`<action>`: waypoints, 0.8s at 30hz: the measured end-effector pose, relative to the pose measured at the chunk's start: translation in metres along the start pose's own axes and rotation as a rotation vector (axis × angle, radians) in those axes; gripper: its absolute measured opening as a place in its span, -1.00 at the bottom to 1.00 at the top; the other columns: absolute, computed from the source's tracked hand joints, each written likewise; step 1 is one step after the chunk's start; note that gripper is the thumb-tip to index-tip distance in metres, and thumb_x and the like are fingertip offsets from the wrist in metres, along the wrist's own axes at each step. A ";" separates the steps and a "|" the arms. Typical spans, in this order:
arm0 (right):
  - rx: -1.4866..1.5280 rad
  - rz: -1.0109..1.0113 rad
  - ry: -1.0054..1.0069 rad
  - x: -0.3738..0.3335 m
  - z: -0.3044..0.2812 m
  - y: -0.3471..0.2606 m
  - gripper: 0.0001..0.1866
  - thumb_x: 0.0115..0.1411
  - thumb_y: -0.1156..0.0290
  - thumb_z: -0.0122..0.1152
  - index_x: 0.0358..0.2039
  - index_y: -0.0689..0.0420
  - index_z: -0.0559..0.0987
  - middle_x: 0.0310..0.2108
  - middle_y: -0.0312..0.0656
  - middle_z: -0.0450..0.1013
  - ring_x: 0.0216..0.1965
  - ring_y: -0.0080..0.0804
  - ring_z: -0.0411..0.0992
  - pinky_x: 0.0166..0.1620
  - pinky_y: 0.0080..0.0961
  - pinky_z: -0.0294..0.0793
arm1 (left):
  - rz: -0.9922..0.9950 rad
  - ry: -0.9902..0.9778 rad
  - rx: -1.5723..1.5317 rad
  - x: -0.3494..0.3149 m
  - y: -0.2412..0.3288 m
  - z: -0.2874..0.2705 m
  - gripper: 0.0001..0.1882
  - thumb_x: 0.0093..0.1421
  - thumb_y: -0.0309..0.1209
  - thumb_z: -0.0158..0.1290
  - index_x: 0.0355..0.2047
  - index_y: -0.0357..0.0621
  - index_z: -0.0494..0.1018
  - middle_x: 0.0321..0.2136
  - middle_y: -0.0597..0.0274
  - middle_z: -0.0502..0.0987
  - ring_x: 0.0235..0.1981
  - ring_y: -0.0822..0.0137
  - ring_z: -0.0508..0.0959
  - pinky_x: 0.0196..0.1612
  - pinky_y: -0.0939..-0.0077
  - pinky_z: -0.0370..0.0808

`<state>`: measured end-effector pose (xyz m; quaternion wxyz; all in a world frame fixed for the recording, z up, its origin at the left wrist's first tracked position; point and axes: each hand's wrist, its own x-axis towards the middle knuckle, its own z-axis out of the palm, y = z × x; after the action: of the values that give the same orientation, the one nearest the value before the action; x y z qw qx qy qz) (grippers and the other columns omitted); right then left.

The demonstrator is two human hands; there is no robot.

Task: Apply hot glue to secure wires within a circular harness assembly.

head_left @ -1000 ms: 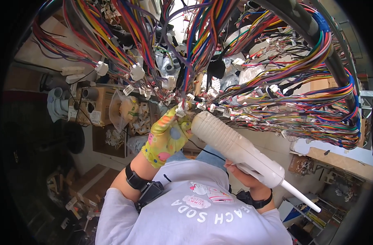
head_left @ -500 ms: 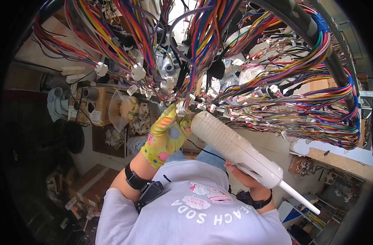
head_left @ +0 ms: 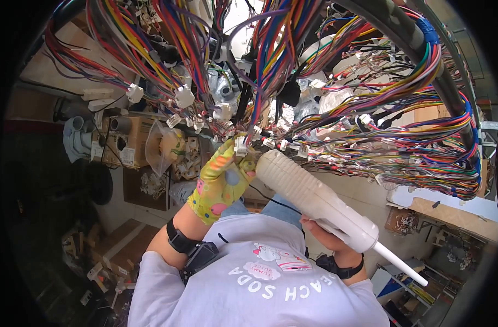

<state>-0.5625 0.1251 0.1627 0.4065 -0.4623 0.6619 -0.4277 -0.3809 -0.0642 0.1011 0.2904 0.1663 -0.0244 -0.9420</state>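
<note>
Pinching a small white plastic block connector (head_left: 241,146) between thumb and fingers, the left hand (head_left: 222,182), in a yellow patterned glove (head_left: 208,210), is raised at the lower end of a hanging bundle of multicoloured wires (head_left: 273,57). Bare and partly hidden, the right hand (head_left: 328,238) is closed around a long, ribbed white plastic tool (head_left: 314,192) held slantwise above the lap; its ribbed end sits just beside the left hand, and a thin white rod (head_left: 400,264) juts from the other end. More wires loop over a curved dark metal bar (head_left: 393,24) at right
</note>
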 end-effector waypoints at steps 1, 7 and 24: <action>-0.049 -0.044 -0.012 0.002 -0.001 -0.003 -0.58 -0.08 0.54 0.28 -0.13 0.24 0.48 -0.26 -0.12 0.51 -0.24 -0.30 0.52 -0.15 -0.51 0.48 | -0.010 0.009 0.004 0.000 0.000 0.000 -0.60 0.15 -0.39 0.04 0.02 -0.11 0.33 -0.11 0.17 0.44 -0.10 0.25 0.44 -0.01 0.30 0.35; 0.015 0.022 -0.042 -0.002 -0.002 0.000 -0.61 -0.07 0.57 0.25 -0.14 0.24 0.49 -0.26 -0.13 0.51 -0.24 -0.35 0.52 -0.17 -0.54 0.47 | -0.056 -0.001 0.021 -0.001 0.001 -0.002 -0.57 0.12 -0.32 0.06 0.01 -0.13 0.34 -0.13 0.19 0.46 -0.10 0.27 0.45 0.00 0.30 0.35; 0.110 0.058 0.018 0.003 0.001 0.000 -0.59 -0.08 0.57 0.30 -0.15 0.23 0.49 -0.25 -0.14 0.51 -0.22 -0.40 0.51 -0.15 -0.56 0.48 | -0.070 0.001 0.060 0.000 -0.002 -0.001 -0.58 0.16 -0.20 0.01 -0.01 -0.10 0.37 -0.12 0.23 0.49 -0.10 0.30 0.46 0.06 0.22 0.27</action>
<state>-0.5624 0.1225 0.1621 0.4375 -0.4161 0.6542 -0.4555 -0.3820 -0.0626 0.0996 0.2521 0.1762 -0.0464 -0.9504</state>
